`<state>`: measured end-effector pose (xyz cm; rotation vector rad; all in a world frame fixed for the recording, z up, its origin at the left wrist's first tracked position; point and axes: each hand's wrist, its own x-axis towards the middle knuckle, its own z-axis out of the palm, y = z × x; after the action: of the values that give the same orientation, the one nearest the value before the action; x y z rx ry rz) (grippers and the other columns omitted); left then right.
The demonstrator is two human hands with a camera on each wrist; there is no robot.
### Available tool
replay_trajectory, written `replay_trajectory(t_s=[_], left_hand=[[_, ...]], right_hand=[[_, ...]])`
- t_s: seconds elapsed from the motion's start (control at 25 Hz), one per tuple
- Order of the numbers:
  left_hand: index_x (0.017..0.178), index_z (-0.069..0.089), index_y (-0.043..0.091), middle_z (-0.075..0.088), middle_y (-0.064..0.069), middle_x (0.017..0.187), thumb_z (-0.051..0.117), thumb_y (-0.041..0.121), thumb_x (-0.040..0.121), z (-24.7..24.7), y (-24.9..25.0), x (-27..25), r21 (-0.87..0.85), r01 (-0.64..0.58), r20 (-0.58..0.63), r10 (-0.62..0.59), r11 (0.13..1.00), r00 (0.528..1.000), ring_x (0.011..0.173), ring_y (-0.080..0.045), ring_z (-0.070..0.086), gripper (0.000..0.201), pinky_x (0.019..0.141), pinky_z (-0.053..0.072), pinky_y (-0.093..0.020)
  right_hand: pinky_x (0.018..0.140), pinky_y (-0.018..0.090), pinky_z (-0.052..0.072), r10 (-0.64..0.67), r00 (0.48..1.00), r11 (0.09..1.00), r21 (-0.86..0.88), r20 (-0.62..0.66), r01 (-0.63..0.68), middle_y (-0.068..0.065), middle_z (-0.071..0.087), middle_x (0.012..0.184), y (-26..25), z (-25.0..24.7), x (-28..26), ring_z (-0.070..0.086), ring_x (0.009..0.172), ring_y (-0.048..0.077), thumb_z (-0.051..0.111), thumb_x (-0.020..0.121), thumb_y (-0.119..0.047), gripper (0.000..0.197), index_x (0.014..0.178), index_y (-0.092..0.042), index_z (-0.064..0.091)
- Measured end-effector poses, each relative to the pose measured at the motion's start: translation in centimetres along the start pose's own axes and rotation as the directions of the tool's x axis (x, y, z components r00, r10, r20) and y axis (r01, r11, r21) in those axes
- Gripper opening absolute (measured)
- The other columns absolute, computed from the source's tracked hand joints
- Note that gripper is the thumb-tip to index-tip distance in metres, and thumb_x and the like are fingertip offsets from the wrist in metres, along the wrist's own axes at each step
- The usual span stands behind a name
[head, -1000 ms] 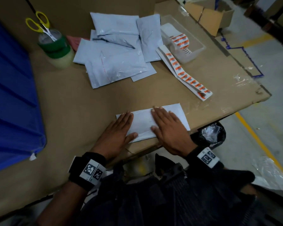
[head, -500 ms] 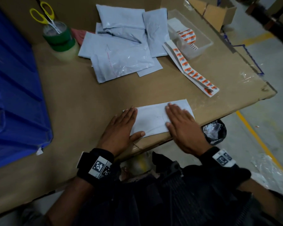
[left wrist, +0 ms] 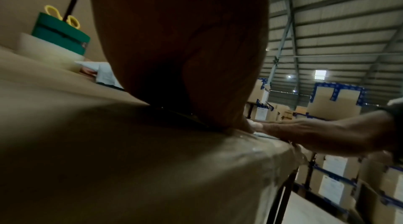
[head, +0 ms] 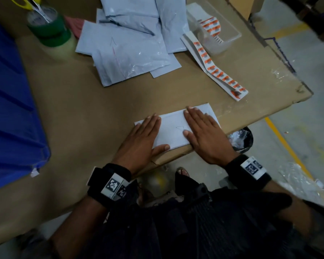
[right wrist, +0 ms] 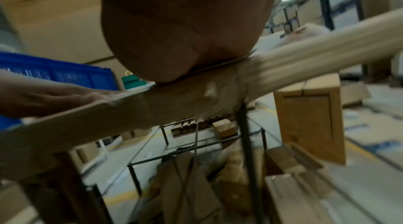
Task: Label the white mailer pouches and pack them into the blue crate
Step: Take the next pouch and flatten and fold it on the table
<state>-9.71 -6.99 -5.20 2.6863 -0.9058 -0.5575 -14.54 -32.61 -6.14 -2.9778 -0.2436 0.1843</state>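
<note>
One white mailer pouch [head: 173,128] lies flat at the near edge of the cardboard-covered table [head: 94,109]. My left hand [head: 144,136] presses flat on its left end, fingers straight. My right hand [head: 200,131] presses flat on its right end, fingers straight too. A pile of white pouches [head: 131,45] lies further back on the table. The blue crate [head: 11,116] fills the left side. A strip of orange labels [head: 219,71] trails from a clear tray [head: 215,28] at the back right. The wrist views show only my palms [left wrist: 181,41] [right wrist: 185,26] against the table edge.
Green and clear tape rolls [head: 49,32] with yellow-handled scissors [head: 26,1] stand at the back left. A black-lined bin [head: 241,139] sits on the floor right of the table edge. Cardboard boxes [right wrist: 309,121] stand under and beyond the table.
Both hands stay flat on the pouch; the right hand has slid a little toward the pouch's right end. The head camera has tilted down and closer.
</note>
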Motion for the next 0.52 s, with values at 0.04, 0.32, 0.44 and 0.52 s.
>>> replay_trajectory(t_s=[0.04, 0.32, 0.44, 0.52], left_hand=[[0.162, -0.009, 0.02, -0.015, 0.008, 0.168, 0.022, 0.074, 0.096, -0.1, -0.5, -0.6, -0.01, 0.009, -0.006, -0.009, 1.0, 1.0, 0.154, -0.007, -0.012, 0.09, 0.126, -0.002, -0.032], [0.163, 0.001, 0.022, -0.004, 0.009, 0.17, 0.041, 0.063, 0.099, -1.2, -1.8, -2.2, -0.077, 0.09, -0.024, -0.092, 0.993, 0.995, 0.155, -0.009, -0.007, 0.086, 0.126, 0.001, -0.032], [0.163, 0.002, 0.02, -0.003, 0.005, 0.171, 0.026, 0.073, 0.095, -0.7, -1.1, -2.3, -0.009, 0.104, -0.032, -0.104, 0.995, 0.994, 0.156, -0.013, -0.007, 0.089, 0.125, 0.002, -0.032], [0.163, 0.004, 0.019, 0.0, 0.004, 0.171, 0.011, 0.079, 0.087, -0.7, -0.8, -2.6, 0.056, 0.121, -0.033, -0.119, 0.991, 0.992, 0.156, -0.016, -0.003, 0.097, 0.125, 0.004, -0.035]], right_hand=[[0.129, 0.041, 0.008, -0.016, 1.0, 1.0, -0.018, 0.014, 0.016, -0.002, 0.004, 0.173, 1.1, -0.4, 0.1, -0.001, 0.159, 0.011, 0.012, 0.111, -0.052, 0.065, 0.166, -0.018, 0.006], [0.128, 0.044, 0.014, -0.121, 0.992, 0.993, 0.004, -0.029, 0.121, 0.001, 0.012, 0.173, 1.4, -2.7, 1.8, 0.01, 0.159, 0.019, 0.024, 0.109, -0.033, 0.058, 0.165, -0.02, 0.016], [0.129, 0.039, 0.01, -0.213, 0.977, 0.976, 0.049, -0.002, 0.213, 0.0, 0.01, 0.173, -2.9, -1.5, 1.7, 0.007, 0.159, 0.017, 0.023, 0.112, -0.034, 0.056, 0.165, -0.021, 0.014], [0.129, 0.041, 0.009, -0.234, 0.972, 0.972, -0.002, 0.038, 0.234, -0.001, 0.007, 0.173, -3.3, -0.1, 0.9, 0.0, 0.159, 0.015, 0.018, 0.112, -0.043, 0.058, 0.166, -0.022, 0.012]])
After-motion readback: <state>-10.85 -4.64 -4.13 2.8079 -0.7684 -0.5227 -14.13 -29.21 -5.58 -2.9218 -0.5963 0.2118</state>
